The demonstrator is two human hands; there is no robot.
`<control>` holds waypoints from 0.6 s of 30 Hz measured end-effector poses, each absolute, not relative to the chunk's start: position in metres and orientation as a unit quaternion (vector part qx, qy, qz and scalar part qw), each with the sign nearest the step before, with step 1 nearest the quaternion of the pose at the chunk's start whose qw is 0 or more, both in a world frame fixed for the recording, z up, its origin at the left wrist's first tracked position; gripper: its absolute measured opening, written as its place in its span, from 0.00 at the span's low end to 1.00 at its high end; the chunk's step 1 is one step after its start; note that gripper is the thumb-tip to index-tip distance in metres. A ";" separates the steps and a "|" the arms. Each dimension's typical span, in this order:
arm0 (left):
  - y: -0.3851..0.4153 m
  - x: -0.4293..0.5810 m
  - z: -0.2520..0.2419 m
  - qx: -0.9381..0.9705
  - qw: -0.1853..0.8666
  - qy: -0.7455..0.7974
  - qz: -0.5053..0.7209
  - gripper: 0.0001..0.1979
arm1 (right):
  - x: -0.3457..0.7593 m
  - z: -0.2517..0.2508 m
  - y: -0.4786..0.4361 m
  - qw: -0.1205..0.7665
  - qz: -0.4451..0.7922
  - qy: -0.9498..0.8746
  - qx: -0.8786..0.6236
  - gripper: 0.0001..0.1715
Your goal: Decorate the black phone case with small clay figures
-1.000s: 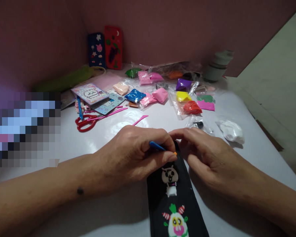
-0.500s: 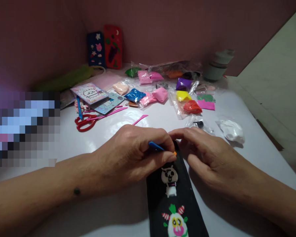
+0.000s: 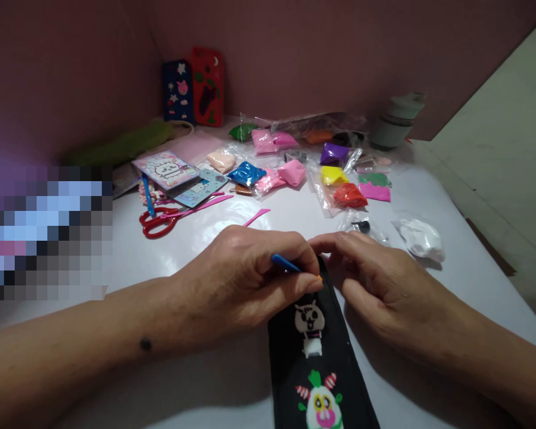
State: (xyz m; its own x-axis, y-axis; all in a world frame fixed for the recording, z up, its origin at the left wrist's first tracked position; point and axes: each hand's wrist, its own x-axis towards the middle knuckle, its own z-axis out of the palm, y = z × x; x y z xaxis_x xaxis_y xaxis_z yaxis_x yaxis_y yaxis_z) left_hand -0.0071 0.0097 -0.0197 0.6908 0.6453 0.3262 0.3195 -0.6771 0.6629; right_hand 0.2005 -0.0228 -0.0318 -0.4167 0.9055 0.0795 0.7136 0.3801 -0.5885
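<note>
My left hand (image 3: pixel 268 274) is closed in a pinch on a slim blue modelling tool (image 3: pixel 286 263), whose working end is hidden by the fingers. A small orange bit (image 3: pixel 320 279) shows at the thumb tip. Beneath lies a long black case (image 3: pixel 290 369), its far end partly covered by my hands. On it are a white cat-like clay figure (image 3: pixel 310 319) and, nearer, a white clay face (image 3: pixel 324 405) with yellow eyes, a pink muzzle and striped horns. My right hand (image 3: pixel 370 274) curls around the case's far right corner, index finger at the end and thumb by the side.
Several colourful clay packets (image 3: pixel 248 173) lie across the back, with a white packet (image 3: pixel 420 239) at right. Red-handled scissors (image 3: pixel 158 223), pink tools (image 3: pixel 256 218) and cards (image 3: pixel 167 170) lie left. Decorated blue (image 3: pixel 177 92) and red (image 3: pixel 208 86) cases lean on the wall near a bottle (image 3: pixel 393 122).
The whole view has shifted slightly, so everything sits a little further right. Both hands keep nearly the same pose over the black case.
</note>
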 end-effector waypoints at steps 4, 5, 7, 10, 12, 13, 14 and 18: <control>0.010 -0.006 -0.021 0.869 0.298 0.274 0.283 0.03 | 0.200 -0.032 -0.021 0.202 0.243 -0.804 -0.504 0.30; 0.010 -0.006 -0.021 0.869 0.298 0.274 0.284 0.03 | 0.200 -0.031 -0.021 0.202 0.243 -0.804 -0.503 0.30; 0.009 -0.006 -0.022 0.869 0.298 0.273 0.285 0.03 | 0.200 -0.031 -0.021 0.202 0.242 -0.805 -0.503 0.29; 0.009 -0.006 -0.022 0.869 0.297 0.274 0.287 0.03 | 0.200 -0.030 -0.022 0.199 0.243 -0.805 -0.504 0.29; 0.009 -0.006 -0.023 0.870 0.296 0.273 0.285 0.03 | 0.200 -0.029 -0.023 0.199 0.243 -0.805 -0.503 0.29; 0.009 -0.006 -0.023 0.871 0.294 0.272 0.284 0.03 | 0.199 -0.028 -0.024 0.200 0.243 -0.804 -0.504 0.29; 0.009 -0.006 -0.023 0.873 0.291 0.270 0.284 0.03 | 0.199 -0.028 -0.024 0.201 0.244 -0.804 -0.504 0.29; 0.009 -0.007 -0.022 0.874 0.288 0.269 0.283 0.03 | 0.200 -0.029 -0.024 0.198 0.243 -0.802 -0.508 0.28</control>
